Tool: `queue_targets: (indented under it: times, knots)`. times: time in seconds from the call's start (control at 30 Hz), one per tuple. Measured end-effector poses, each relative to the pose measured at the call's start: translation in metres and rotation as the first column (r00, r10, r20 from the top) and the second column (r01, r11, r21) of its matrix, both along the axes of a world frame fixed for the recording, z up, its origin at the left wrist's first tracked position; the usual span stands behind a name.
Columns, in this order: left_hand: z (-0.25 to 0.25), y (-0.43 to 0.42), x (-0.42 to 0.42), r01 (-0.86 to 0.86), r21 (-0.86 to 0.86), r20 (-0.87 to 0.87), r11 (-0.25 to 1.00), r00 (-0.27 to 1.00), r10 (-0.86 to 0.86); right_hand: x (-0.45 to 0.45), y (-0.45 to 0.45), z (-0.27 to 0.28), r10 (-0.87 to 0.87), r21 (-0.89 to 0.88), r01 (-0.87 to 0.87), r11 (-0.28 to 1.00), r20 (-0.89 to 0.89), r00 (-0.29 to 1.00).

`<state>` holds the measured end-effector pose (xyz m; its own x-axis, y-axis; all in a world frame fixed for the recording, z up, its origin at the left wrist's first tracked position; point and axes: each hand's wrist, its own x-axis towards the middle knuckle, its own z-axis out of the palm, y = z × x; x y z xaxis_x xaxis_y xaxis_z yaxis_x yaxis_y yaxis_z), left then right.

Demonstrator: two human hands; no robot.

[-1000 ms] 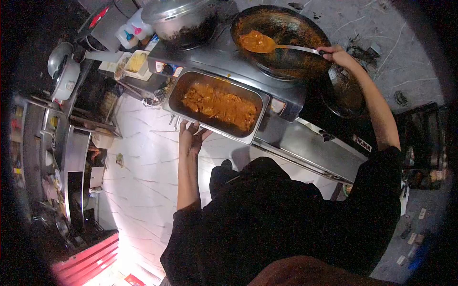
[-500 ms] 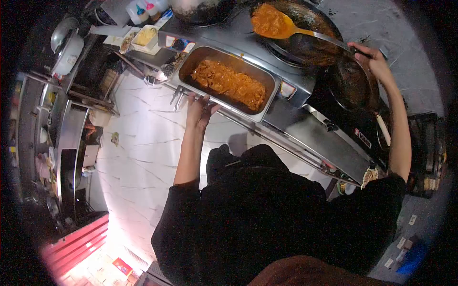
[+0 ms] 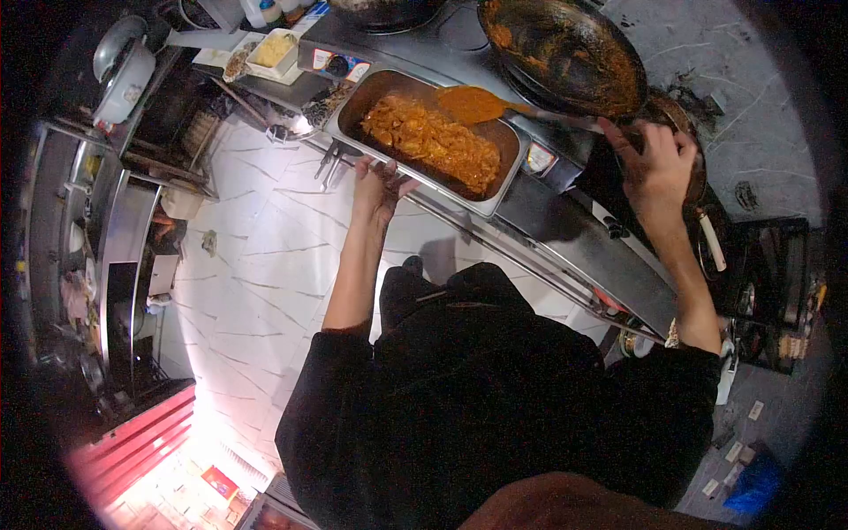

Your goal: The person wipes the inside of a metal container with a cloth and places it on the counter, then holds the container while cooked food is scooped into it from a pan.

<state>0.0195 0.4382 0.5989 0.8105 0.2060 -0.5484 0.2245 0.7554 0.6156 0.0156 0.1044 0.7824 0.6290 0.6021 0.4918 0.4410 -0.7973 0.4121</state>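
Observation:
A deep rectangular steel food pan (image 3: pixel 497 210) sits along the stove's near edge, partly filled with chunky orange-brown food in sauce (image 3: pixel 428 141). My left hand (image 3: pixel 378 190) grips its near long side from below, the fingertips partly hidden by the pan wall. With my right hand (image 3: pixel 658 163) I hold the handle end of a wok spatula (image 3: pixel 473 104), thumb and fingers round it. The sauce-coated spatula head is over the far side of the pan, low by the food. Beyond it a dark wok (image 3: pixel 565 57) rests on the stove, its inside streaked with orange sauce.
Another wok (image 3: pixel 384 13) stands at the back of the stove (image 3: pixel 424 53). Left of the pan are a white square dish of pale yellow shreds (image 3: pixel 272 51) and a metal strainer (image 3: pixel 291 131). A white-handled utensil (image 3: pixel 709 238) lies right. Shelving (image 3: pixel 132 265) lines the left.
My right hand has brought the spatula from above the wok down and left over the pan. The heap of food is gone from its head. My left hand stays at the pan.

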Motion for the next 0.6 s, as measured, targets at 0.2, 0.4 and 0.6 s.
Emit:
queue_targets:
  times: [0.2, 0.4, 0.6]
  knots:
    - [0.004, -0.001, -0.002, 0.009, 0.001, 0.040, 1.000, 0.999, -0.009, -0.019, 0.009, -0.024, 0.028, -0.110, -0.047, 0.993, -0.168, 0.985]
    - [-0.009, 0.004, 0.000, 0.062, -0.036, 0.077, 0.997, 0.995, -0.059, -0.030, 0.010, -0.010, 0.085, -0.075, -0.096, 0.993, -0.135, 0.987]
    - [-0.014, 0.005, 0.002, 0.013, -0.067, 0.071, 0.998, 0.997, -0.008, -0.020, -0.026, -0.009, -0.138, 0.037, 0.154, 0.987, -0.284, 0.949]
